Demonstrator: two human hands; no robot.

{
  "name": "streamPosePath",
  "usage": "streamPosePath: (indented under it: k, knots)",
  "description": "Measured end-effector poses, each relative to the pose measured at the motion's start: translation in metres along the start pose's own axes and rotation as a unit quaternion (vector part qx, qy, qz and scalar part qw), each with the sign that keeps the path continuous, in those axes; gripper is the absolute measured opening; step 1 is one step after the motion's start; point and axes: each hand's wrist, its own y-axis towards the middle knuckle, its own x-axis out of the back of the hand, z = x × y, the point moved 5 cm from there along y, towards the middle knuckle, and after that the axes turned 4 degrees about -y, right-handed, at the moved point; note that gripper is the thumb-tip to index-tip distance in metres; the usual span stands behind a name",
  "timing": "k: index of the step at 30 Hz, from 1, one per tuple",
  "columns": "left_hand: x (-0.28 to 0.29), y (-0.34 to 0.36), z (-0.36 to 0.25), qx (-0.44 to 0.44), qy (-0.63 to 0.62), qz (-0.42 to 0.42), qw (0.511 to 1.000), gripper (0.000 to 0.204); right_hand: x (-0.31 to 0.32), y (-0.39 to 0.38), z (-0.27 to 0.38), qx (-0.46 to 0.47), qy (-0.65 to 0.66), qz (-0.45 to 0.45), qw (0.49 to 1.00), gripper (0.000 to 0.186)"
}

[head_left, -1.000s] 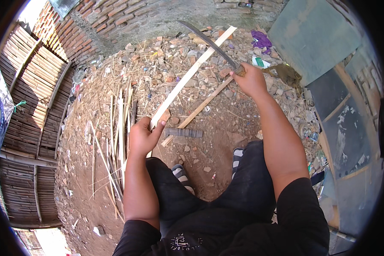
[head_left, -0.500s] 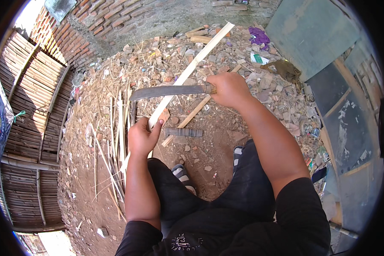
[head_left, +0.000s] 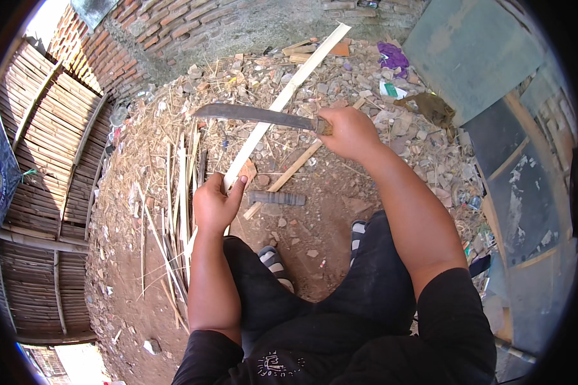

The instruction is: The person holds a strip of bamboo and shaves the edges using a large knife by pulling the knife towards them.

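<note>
My right hand point(head_left: 349, 133) is closed around the handle of a machete point(head_left: 263, 115). Its dark, curved blade points left and lies across a long pale bamboo strip point(head_left: 277, 102). Whether blade and strip touch is hard to tell. Near its lower end the strip is gripped by my left hand point(head_left: 217, 204), thumb along the edge. From there it slants up and away to the right, toward the brick wall.
Several thin bamboo strips point(head_left: 185, 186) lie left of my left forearm. A wooden stick point(head_left: 295, 168) and a short dark banded piece point(head_left: 276, 198) rest on the dirt ahead of my feet. Rubble point(head_left: 398, 122) covers the ground beyond. Grey panels point(head_left: 475, 58) lean at the right.
The machete's tip has swung up and away, so the blade now slopes down toward my right hand. The strip's far end has risen slightly. My left hand has barely moved.
</note>
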Motion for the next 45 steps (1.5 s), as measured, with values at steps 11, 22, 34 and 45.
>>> streamPosePath:
  k: [11, 22, 34, 45]
  knots:
    - [0.007, 0.001, 0.005, 0.005, -0.016, 0.005, 1.000, 0.056, 0.023, 0.003, -0.053, -0.143, 0.014, -0.050, 0.988, 0.044]
    - [-0.003, -0.002, 0.001, 0.006, -0.033, 0.011, 0.999, 0.050, 0.003, 0.004, -0.003, -0.002, 0.055, -0.018, 0.998, 0.036]
    - [-0.009, 0.000, 0.004, -0.003, -0.047, 0.065, 0.997, 0.047, 0.011, 0.001, -0.038, -0.092, 0.023, 0.005, 0.995, 0.041]
    - [-0.008, -0.003, 0.014, 0.032, -0.086, 0.100, 0.991, 0.046, 0.003, 0.007, -0.025, -0.027, -0.006, -0.007, 1.000, 0.035]
